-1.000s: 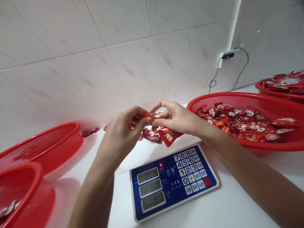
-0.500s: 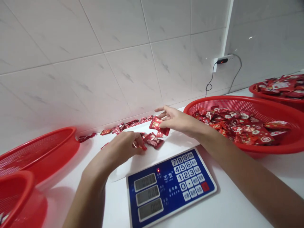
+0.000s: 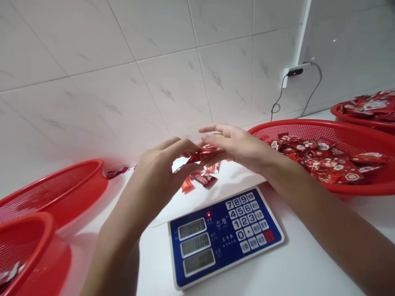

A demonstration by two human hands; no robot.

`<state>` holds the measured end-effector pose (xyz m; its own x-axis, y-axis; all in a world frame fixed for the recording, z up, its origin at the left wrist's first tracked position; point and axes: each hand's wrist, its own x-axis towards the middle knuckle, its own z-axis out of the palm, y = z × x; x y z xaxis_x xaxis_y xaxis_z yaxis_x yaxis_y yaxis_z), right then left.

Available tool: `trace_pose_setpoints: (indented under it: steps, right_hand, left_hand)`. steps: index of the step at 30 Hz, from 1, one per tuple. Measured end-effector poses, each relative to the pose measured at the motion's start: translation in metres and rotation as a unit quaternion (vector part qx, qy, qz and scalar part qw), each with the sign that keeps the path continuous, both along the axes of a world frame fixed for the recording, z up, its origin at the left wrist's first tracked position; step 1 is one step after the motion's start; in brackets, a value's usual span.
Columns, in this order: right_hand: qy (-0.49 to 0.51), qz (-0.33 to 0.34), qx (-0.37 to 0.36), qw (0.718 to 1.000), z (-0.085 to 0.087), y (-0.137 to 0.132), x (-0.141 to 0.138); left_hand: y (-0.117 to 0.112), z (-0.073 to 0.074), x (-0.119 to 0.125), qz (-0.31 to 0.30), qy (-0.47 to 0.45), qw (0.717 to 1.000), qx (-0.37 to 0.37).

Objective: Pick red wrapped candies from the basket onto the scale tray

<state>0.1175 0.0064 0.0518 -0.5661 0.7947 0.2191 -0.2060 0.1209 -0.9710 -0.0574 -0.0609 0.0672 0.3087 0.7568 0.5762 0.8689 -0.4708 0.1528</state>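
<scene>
Where the left hand (image 3: 156,169) and right hand (image 3: 239,147) jointly grip one red packet (image 3: 207,151), apparently for control, loose packets (image 3: 204,178) lie on the white tray (image 3: 182,208), presumably so the scale (image 3: 226,224) bears them.

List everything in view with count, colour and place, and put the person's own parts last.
Held packet: one, red, between the two hands
Loose packets: at least three, red and dark red, on the scale's tray
Scale: one, blue panel and white tray, front centre
Baskets: four, red, two at left, two at right
Basketed packets: too many to count, mostly red, in both right baskets and the nearer left one
Socket strip: one, white, wall at right
Cords: two, black and grey, below the strip
Tiles: several, whitish grey, back wall
Table: one, white, underneath
Left hand: one, bare, centre
Right hand: one, bare, centre
</scene>
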Motion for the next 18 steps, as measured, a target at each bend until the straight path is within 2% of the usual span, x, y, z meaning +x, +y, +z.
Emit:
trace_pose_setpoints:
  steps: [2, 4, 6, 8, 10, 18]
  right_hand:
    - [-0.019, 0.014, 0.036, 0.999, 0.000, 0.001, 0.003]
    - [-0.049, 0.017, 0.109, 0.993, 0.000, 0.001, 0.005]
    - [-0.066, -0.013, 0.182, 0.981, 0.000, 0.000, 0.006]
    - [-0.063, -0.050, 0.215, 0.973, -0.001, 0.000, 0.006]
    - [-0.057, -0.062, 0.207, 0.975, -0.002, 0.001, 0.004]
    - [-0.040, -0.014, 0.166, 0.985, -0.009, 0.014, 0.000]
  left_hand:
    - [0.000, 0.001, -0.002, -0.011, -0.050, 0.998, -0.040]
    - [0.001, 0.000, -0.003, -0.012, -0.104, 0.991, -0.086]
    - [0.003, -0.001, -0.002, -0.012, -0.153, 0.982, -0.114]
    - [0.004, -0.003, 0.000, -0.019, -0.191, 0.973, -0.127]
    - [0.004, -0.004, 0.002, -0.028, -0.208, 0.969, -0.132]
    - [0.009, -0.004, -0.006, -0.020, -0.164, 0.974, -0.155]
